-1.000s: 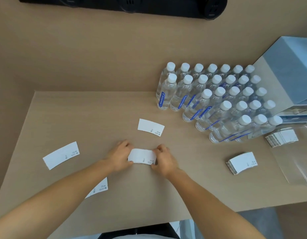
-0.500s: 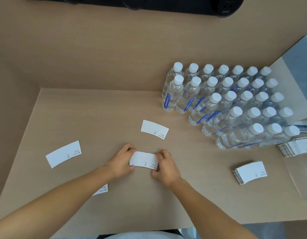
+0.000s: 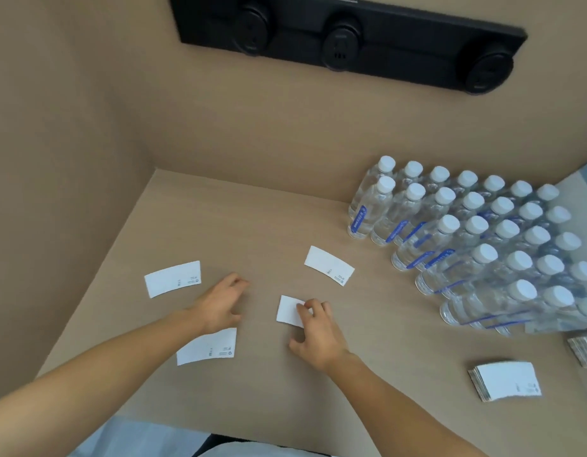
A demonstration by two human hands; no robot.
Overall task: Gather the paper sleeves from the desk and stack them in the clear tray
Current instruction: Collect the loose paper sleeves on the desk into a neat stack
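My right hand point(image 3: 315, 331) holds a white paper sleeve point(image 3: 288, 310) by its right end, just above the desk. My left hand point(image 3: 219, 303) is spread open over the desk to the left of it, holding nothing. Three more sleeves lie flat: one at the left point(image 3: 172, 278), one under my left wrist point(image 3: 208, 347), one further back point(image 3: 329, 264). A stack of sleeves point(image 3: 504, 380) lies at the right front. Another stack point(image 3: 585, 350) shows at the right edge. The clear tray is out of view.
A block of several water bottles point(image 3: 476, 239) with white caps stands at the back right of the desk point(image 3: 252, 219). Tan walls close the desk at the back and left. A black socket strip point(image 3: 344, 37) hangs on the back wall.
My left hand has let go of the sleeve and moved left, fingers apart. My right hand keeps the sleeve alone. The camera has tilted up and left, so the tray has left the view.
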